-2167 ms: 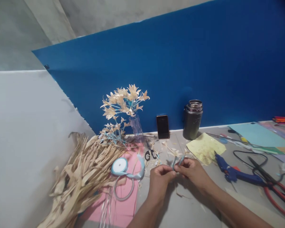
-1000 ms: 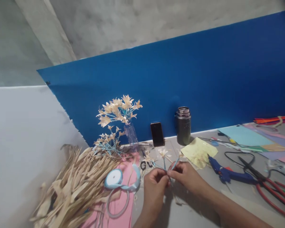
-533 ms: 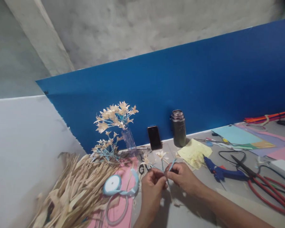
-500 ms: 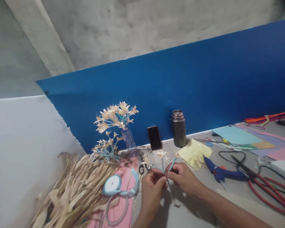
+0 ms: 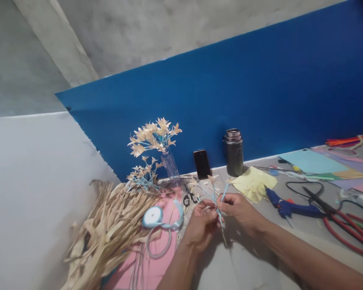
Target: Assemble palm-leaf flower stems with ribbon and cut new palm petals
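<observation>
A small spray of cream artificial flowers (image 5: pixel 213 180) on light blue wrapped stems stands between my two hands. My left hand (image 5: pixel 203 223) is closed around the stems where they join, its fingers pinching them from the left. From the right, my right hand (image 5: pixel 240 209) pinches the stems near the same joint, thumb and forefinger together. Below the fingers the stem end (image 5: pixel 224 237) slants down, thin and brownish. Left of my hands, a roll of light blue tape (image 5: pixel 153 217) and a grey ring (image 5: pixel 159 254) lie on pink paper (image 5: pixel 151 274).
A clear vase (image 5: pixel 171 168) holds finished cream flowers, with dried husks (image 5: pixel 109 229) in front. A phone (image 5: pixel 202 164) and a dark flask (image 5: pixel 234 155) stand by the blue board. Right are a yellow cloth (image 5: pixel 254 183), a blue glue gun (image 5: pixel 293 207) and red-handled scissors (image 5: pixel 351 229).
The whole view has shifted, with things now slightly higher and further right. Both hands still grip the flower stems, now drawn closer together, and more blue-wrapped stem shows below the fingers.
</observation>
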`<state>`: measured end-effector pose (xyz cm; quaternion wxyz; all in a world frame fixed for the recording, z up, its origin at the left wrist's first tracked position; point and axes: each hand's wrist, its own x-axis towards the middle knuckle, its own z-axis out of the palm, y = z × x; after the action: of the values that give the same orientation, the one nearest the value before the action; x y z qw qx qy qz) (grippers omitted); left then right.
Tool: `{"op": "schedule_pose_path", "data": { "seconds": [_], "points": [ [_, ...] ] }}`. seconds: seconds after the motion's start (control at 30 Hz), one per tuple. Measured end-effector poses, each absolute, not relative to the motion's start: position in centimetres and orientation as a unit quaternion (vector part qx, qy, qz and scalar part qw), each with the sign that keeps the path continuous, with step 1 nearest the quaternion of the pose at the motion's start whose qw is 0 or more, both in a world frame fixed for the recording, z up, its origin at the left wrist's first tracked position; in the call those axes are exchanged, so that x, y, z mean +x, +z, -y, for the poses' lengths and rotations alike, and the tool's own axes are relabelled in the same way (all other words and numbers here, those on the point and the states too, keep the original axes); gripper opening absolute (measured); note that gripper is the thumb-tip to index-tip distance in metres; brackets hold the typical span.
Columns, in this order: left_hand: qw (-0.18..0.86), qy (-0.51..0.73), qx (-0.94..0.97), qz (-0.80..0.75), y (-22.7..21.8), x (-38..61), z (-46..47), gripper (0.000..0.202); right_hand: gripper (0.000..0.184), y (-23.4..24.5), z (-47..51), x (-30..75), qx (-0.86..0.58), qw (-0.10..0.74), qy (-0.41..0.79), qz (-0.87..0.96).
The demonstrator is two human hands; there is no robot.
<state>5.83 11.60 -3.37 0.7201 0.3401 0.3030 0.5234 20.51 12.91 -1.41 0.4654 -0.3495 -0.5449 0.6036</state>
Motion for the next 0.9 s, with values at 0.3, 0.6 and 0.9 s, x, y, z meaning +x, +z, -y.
{"op": "schedule_pose_path", "data": {
  "seconds": [0.3,0.6,0.9],
  "points": [
    [0.383,0.592,0.525,-0.476,-2.6,6.6,-10.5,0.009,0.037,-1.6,-13.5,20.6,-0.408,0.533,0.503,0.545],
    [0.312,0.538,0.577,-0.530,-2.8,7.6,-9.6,0.010,0.028,-2.0,-13.6,20.4,-0.416,0.533,0.481,0.558],
    [0.800,0.470,0.241,-0.284,-2.3,7.0,-10.3,0.036,0.039,-1.6,-13.1,20.6,-0.333,0.511,0.622,0.491]
  ]
}}
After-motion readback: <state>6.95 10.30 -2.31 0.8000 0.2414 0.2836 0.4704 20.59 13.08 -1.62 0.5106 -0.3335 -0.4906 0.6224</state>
